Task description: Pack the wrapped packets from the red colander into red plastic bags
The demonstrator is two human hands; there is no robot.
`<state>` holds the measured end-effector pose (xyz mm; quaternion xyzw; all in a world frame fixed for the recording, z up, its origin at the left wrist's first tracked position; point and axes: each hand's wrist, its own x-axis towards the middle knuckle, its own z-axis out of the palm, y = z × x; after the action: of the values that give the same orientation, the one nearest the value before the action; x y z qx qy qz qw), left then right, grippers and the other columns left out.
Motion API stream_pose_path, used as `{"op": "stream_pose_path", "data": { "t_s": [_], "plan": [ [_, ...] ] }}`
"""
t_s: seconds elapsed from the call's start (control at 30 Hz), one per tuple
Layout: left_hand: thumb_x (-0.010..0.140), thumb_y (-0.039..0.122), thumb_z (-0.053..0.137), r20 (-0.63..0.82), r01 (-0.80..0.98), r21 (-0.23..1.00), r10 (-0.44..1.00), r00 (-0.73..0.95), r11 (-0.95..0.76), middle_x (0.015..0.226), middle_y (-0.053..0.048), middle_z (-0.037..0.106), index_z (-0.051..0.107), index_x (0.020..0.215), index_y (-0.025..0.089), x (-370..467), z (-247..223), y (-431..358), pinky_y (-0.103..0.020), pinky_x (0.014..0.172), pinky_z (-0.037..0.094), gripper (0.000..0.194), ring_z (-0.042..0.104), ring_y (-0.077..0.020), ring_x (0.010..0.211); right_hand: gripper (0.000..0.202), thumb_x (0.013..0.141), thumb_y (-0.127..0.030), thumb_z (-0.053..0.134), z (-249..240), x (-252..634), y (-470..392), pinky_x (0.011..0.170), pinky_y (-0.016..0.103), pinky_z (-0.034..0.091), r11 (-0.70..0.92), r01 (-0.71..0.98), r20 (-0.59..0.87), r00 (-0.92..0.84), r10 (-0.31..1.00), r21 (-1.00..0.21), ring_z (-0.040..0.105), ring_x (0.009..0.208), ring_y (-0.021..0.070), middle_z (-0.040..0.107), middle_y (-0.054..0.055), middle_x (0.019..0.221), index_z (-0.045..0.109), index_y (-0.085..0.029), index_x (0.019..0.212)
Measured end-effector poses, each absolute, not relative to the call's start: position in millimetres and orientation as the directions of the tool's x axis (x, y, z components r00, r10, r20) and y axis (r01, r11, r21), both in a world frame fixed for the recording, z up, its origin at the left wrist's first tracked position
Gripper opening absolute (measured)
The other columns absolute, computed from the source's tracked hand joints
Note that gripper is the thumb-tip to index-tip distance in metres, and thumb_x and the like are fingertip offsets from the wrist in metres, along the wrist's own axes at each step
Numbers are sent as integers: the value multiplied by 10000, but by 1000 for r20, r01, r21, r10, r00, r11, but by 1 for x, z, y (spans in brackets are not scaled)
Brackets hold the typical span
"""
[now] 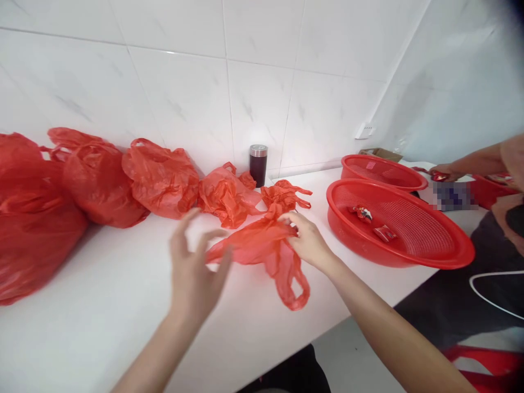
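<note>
A red plastic bag [262, 240] is held above the white table, its looped handle hanging toward the front edge. My right hand [309, 240] is closed on the bag's right side; a small dark red bit shows by the fingers, too hidden to name. Fingers spread and slightly blurred, my left hand [198, 267] is at the bag's left end and grips nothing. Just behind lie crumpled red bags [227, 194] and another crumpled red bag [284, 194].
Several filled red bags [161, 177] line the wall at left. A dark tumbler [258, 166] stands behind. At right are a red plastic basket [352, 240] holding small wrapped packets [385, 233] and a second red basket [379, 169]. A co-worker's hand [446, 171] holds something red.
</note>
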<state>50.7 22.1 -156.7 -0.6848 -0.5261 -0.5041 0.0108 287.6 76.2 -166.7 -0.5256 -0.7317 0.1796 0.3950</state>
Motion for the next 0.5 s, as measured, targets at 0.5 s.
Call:
{"op": "stream_pose_path", "data": {
  "t_s": [0.5],
  "plan": [
    [839, 164, 339, 20, 976, 215, 999, 35, -39, 1401, -14, 481, 596, 1207, 292, 1, -140, 48, -287, 532, 459, 467, 635, -131, 592, 508, 813, -110, 494, -119, 365, 25, 793, 288, 479, 383, 834, -18, -425, 905, -398, 570, 1086, 204, 364, 25, 1437, 586, -389, 1227]
  ]
}}
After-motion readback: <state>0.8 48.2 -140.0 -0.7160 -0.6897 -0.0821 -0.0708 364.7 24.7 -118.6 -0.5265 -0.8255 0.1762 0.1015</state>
